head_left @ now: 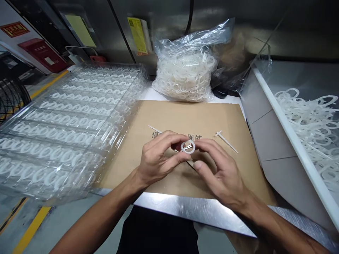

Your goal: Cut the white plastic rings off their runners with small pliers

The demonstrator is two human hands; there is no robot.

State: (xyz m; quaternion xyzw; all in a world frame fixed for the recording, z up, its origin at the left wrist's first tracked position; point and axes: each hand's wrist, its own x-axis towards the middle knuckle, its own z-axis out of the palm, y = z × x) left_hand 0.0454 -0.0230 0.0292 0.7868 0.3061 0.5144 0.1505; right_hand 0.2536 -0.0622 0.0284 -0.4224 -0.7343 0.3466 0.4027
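A small translucent white plastic ring (181,146) is held up over the cardboard, its opening facing me. My left hand (160,155) pinches it between thumb and forefinger. From the other side my right hand (221,169) curls around it, the forefinger touching the ring's right edge and the thumb lower down. A thin dark sliver (191,163) shows below the ring by the right thumb; I cannot make out what it is. Behind the left hand, a thin pale strip (154,129) lies on the cardboard. A small white plastic scrap with a crosspiece (227,141) rests to the right.
Clear plastic trays (87,141) with rows of white rings are stacked at left. A clear bag (185,76) full of rings stands at the back. The bin (291,116) at right holds white plastic pieces. Printed cardboard (164,113) covers the metal-edged table (185,211).
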